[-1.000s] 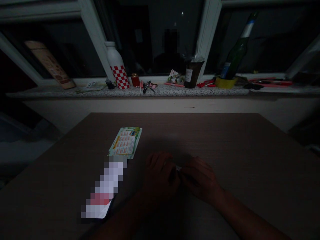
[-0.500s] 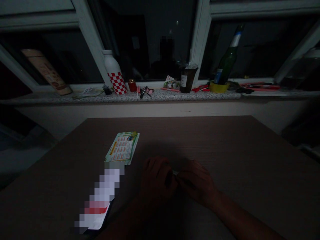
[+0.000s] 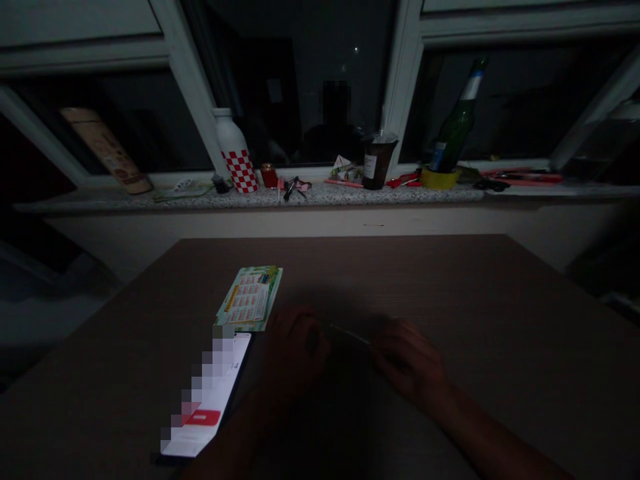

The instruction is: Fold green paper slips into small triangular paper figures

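Dim light makes the hands hard to read. My right hand (image 3: 413, 360) pinches one end of a thin, pale, stick-like thing (image 3: 351, 334), which points left toward my other hand. Its exact kind does not show. My left hand (image 3: 297, 347) is curled above the table, a small gap away from the stick's far tip; what its fingers hold, if anything, is hidden in shadow. Just left of it lies a stack of printed cards (image 3: 249, 300) with a calendar-like grid. A lit phone (image 3: 220, 393) rests nearer to me, close to my left forearm.
The brown table (image 3: 475, 287) reaches to a wall under a window. On the stone sill (image 3: 320, 199) stand a checkered white bottle (image 3: 237, 157), a tan flask (image 3: 110, 153), a red jar (image 3: 269, 176), a dark cup (image 3: 376, 163), a green bottle (image 3: 457, 123) inside yellow tape (image 3: 440, 179), and scissors (image 3: 493, 185).
My hands have moved apart, the left going left and the right slightly right. The pale stick now shows between them, held in my right hand. The view has shifted slightly.
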The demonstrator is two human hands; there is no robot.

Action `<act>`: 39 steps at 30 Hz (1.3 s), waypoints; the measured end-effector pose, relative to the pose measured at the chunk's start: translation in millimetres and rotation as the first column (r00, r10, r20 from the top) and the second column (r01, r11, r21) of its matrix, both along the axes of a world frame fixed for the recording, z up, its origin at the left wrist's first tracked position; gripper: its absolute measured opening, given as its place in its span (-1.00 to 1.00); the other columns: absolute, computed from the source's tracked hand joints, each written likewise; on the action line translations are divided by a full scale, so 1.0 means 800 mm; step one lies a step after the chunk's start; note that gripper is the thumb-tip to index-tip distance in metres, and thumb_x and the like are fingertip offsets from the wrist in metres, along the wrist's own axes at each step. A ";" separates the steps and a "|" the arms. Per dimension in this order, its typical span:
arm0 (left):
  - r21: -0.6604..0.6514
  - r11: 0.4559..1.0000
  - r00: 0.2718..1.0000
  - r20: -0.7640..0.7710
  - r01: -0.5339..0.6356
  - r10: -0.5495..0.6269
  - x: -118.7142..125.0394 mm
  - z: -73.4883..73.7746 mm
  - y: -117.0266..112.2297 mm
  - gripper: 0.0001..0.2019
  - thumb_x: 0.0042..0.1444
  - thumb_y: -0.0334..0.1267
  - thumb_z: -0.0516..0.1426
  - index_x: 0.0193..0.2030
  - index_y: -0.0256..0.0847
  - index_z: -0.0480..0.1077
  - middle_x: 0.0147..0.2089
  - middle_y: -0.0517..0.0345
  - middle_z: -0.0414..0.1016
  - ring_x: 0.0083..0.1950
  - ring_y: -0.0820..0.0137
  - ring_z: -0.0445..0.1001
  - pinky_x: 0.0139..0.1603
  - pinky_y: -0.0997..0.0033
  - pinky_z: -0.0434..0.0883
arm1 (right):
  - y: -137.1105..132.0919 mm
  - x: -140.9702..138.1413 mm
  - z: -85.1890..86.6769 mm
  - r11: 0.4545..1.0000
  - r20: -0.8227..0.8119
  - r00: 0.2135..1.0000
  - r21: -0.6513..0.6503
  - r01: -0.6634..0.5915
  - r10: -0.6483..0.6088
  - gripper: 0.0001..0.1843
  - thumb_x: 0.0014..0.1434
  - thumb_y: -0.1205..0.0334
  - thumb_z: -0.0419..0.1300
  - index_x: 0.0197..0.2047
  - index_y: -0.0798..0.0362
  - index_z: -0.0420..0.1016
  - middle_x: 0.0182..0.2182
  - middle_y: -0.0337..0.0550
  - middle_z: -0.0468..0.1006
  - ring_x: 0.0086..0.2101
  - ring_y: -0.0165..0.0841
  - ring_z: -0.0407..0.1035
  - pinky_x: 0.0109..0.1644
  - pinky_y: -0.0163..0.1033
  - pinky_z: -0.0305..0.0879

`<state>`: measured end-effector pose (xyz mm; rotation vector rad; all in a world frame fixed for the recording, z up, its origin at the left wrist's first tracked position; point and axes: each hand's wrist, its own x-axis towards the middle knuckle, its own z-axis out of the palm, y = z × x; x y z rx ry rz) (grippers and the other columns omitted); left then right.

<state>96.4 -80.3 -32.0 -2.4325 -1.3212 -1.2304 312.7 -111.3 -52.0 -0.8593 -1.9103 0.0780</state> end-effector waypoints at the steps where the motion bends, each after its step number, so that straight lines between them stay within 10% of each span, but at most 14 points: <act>1: 0.000 1.000 1.000 0.007 0.007 -0.007 -0.001 -0.002 -0.001 -0.94 -0.01 -0.41 0.11 -0.38 -0.19 0.33 -0.24 0.05 0.46 -0.18 0.23 0.42 -0.16 0.17 0.36 | 0.000 0.001 -0.001 1.000 -0.002 1.000 -0.008 0.006 -0.006 -0.81 0.12 0.44 0.21 -0.19 0.02 0.45 -0.41 -0.14 0.52 -0.40 -0.30 0.40 -0.34 -0.16 0.33; 7: -0.031 0.997 0.996 0.053 0.074 -0.072 0.009 -0.013 -0.013 -0.76 0.06 -0.33 0.13 -0.10 -0.19 0.31 -0.12 0.00 0.44 -0.09 0.22 0.42 -0.08 0.15 0.40 | 0.002 -0.001 -0.005 0.999 -0.015 0.999 -0.012 -0.036 0.036 -0.78 0.10 0.46 0.22 -0.18 0.02 0.45 -0.40 -0.14 0.53 -0.38 -0.30 0.41 -0.30 -0.15 0.34; 39: -0.123 0.932 0.939 0.002 0.342 -0.345 0.029 -0.022 -0.021 -0.96 0.05 -0.43 0.09 -0.36 -0.23 0.32 -0.34 0.09 0.42 -0.28 0.33 0.34 -0.23 0.28 0.31 | 0.004 -0.005 -0.006 0.995 0.137 0.988 -0.072 -0.067 0.076 -0.83 -0.02 0.44 0.20 -0.32 0.05 0.36 -0.38 -0.12 0.45 -0.33 -0.27 0.31 -0.24 -0.11 0.25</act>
